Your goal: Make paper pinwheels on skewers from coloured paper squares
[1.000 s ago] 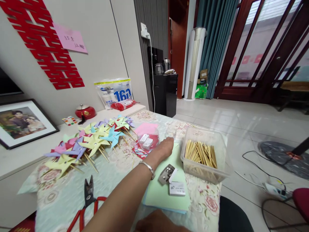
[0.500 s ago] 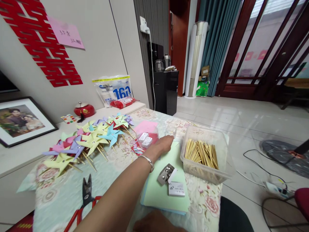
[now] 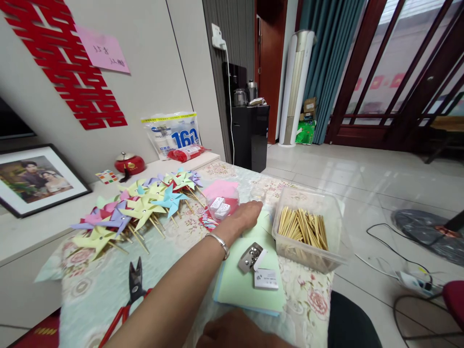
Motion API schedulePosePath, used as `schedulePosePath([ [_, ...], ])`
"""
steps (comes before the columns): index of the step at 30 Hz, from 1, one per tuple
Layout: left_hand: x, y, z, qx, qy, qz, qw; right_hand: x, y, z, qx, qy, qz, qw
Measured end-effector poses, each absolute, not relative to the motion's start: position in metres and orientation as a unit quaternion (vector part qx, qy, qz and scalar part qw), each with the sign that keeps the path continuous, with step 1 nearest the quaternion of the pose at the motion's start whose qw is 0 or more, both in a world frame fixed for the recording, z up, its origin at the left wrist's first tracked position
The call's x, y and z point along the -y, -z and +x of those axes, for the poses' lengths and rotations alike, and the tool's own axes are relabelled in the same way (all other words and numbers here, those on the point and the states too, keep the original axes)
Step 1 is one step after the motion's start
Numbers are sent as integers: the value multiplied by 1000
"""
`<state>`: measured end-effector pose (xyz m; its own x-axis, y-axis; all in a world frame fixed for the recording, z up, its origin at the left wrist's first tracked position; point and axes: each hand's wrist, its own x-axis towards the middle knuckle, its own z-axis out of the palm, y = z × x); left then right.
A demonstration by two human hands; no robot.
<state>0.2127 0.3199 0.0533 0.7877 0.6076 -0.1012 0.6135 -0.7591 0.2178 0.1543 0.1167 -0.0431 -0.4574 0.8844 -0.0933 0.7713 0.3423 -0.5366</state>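
The left hand is reaching forward with fingers extended and loosely together, fingertips lying on the green paper stack just beside a small clear cup, while the right hand, its grip hidden at the frame's edge, is resting on the floral-clothed worktop near the box of wooden sticks.

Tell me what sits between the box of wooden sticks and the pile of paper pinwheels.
In the head view, between the stick box and the pinwheels sit a clear bag with pink paper and small white boxes and the outstretched left hand.
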Motion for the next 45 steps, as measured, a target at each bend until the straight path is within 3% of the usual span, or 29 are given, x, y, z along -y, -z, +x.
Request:
schedulePosePath([
  [5,-319,-58,208,-310,11,944,112,-122,43,172,906,-188,-373,75],
  [17,-310,-69,202,-295,-3,950,100,-120,31,169,931,-83,-345,83],
  [26,-311,-70,196,-282,-16,955,90,-120,23,172,929,-92,-353,62],
  [32,-311,-69,193,-291,-21,952,94,-119,30,171,920,-75,-370,101],
  [38,-309,-68,194,-334,-16,937,102,-120,25,170,919,-98,-377,60],
  [45,-305,-51,199,-354,14,927,120,-120,34,172,904,-164,-383,96],
])
